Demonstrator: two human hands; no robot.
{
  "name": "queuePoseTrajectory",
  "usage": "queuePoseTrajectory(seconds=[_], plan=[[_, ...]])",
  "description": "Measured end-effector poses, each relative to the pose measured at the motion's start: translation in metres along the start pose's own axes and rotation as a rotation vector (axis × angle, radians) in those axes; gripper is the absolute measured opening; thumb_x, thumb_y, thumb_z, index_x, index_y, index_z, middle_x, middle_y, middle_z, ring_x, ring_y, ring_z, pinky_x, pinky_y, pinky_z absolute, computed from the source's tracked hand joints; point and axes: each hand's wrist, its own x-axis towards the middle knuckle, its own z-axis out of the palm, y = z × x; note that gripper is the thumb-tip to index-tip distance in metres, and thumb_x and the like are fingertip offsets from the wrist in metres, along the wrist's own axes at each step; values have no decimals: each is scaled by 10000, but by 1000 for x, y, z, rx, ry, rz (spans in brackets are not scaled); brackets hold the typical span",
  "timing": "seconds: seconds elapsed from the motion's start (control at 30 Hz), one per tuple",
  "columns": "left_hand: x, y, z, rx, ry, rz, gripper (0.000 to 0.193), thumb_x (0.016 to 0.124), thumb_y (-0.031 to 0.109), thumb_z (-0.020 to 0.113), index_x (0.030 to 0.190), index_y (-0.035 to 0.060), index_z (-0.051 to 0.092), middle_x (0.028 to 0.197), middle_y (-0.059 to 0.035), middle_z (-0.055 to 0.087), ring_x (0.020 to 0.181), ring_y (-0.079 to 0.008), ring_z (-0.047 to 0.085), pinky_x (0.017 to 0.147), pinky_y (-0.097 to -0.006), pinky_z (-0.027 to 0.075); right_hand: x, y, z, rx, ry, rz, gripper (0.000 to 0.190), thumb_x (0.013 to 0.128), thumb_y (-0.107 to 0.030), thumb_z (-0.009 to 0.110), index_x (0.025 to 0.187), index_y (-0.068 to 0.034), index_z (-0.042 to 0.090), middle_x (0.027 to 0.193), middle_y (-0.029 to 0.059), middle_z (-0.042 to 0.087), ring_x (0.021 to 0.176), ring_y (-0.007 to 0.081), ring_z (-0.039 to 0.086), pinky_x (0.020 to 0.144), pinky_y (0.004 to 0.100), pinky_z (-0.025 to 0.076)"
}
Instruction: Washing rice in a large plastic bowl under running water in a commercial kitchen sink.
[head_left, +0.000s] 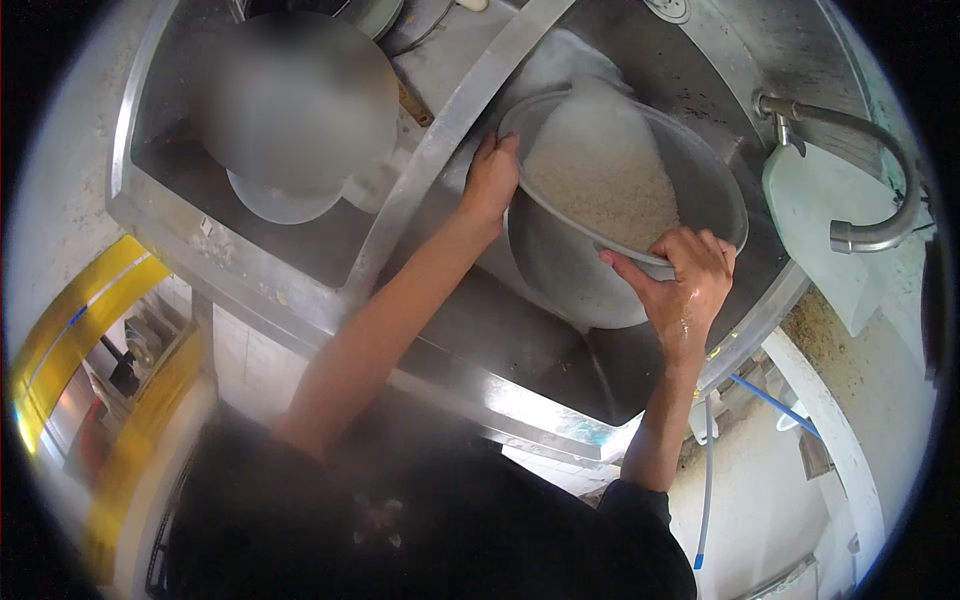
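Observation:
A large metal pot (570, 277) is tilted away from me in the right basin of a stainless steel sink (517, 337). Wet white rice (615, 184) lies inside it, banked toward the lower side. Cloudy water (566, 64) runs over the far rim into the basin. My left hand (491, 184) grips the pot's left rim. On the near right rim, my right hand (690, 277) holds on with the thumb outside along the edge; wet patches shine on its wrist. The pot's underside is partly hidden.
A curved metal faucet (892, 172) and a pale green sheet (817, 217) stand right of the basin. The steel divider (457, 112) separates it from the left basin, where a whitish bowl (289, 199) and a wooden handle (414, 105) lie, partly behind a blurred patch.

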Motion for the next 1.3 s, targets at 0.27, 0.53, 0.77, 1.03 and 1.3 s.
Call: queuePoseTrajectory(seconds=[0.27,0.53,0.77,1.03,1.3], plan=[[4,-3,1,-9,21,-11,750,963,347,511,1531,-35,204,1567,-174,310,1442,-278,283,1182,-373,167,0,3,2,-26,-12,16,495,571,-501,882,610,-110,582,625,-6,582,652,176,552,784,355,386],[9,-5,0,-7,17,-11,775,957,381,491,1523,-58,195,1581,-215,261,1468,-300,246,1173,-350,207,2,5,5,-19,11,-7,491,571,-495,888,605,-110,586,618,-10,583,641,177,554,778,365,393],[8,0,1,-16,4,-7,688,957,363,487,1478,-50,309,1501,-195,387,1392,-289,354,1134,-355,266,6,4,3,-39,-18,11,485,562,-479,894,602,-111,582,622,-7,586,641,179,557,769,364,396],[5,1,3,-20,-37,36,556,983,332,469,1425,-2,421,1456,-156,460,1326,-281,424,1139,-394,251,6,3,3,-33,-6,5,483,558,-475,896,609,-108,584,624,-7,584,643,181,554,765,362,393],[14,-7,-1,17,8,-3,732,960,364,484,1508,-60,248,1578,-207,282,1464,-291,259,1169,-337,209,5,3,4,-17,-3,7,489,560,-486,890,608,-109,582,621,-5,585,640,187,551,766,360,391]])
